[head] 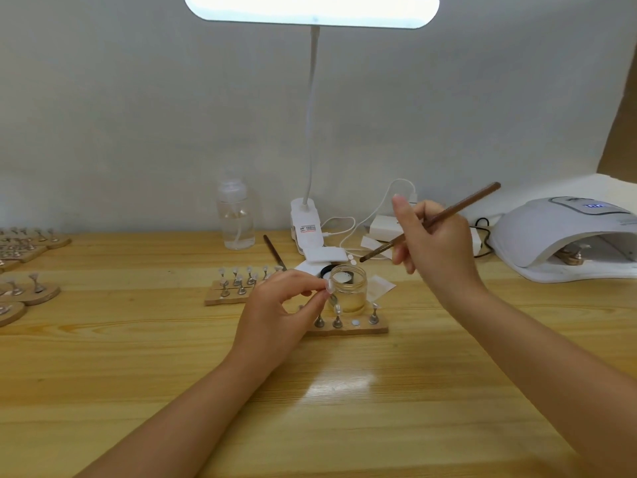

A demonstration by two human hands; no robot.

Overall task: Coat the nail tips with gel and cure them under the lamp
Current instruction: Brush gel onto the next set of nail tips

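Note:
My left hand (pixel 281 305) pinches a small metal stand with a nail tip (pixel 335 302), held just above a wooden strip (pixel 362 328) that carries other nail-tip stands. My right hand (pixel 436 241) grips a brown brush (pixel 444 215), raised, its bristle end pointing down-left over an open glass jar (pixel 348 288) of clear liquid. A second strip of nail tips (pixel 224 294) lies left of the jar. The white curing lamp (pixel 565 236) sits at the right with stands inside its opening.
A clip-on desk lamp (pixel 306 229) with cables stands behind the jar. A clear pump bottle (pixel 236 215) is at the back. More wooden holders with stands (pixel 27 288) lie at the left edge. A second brush (pixel 274 252) and white pads (pixel 325 254) lie behind the jar.

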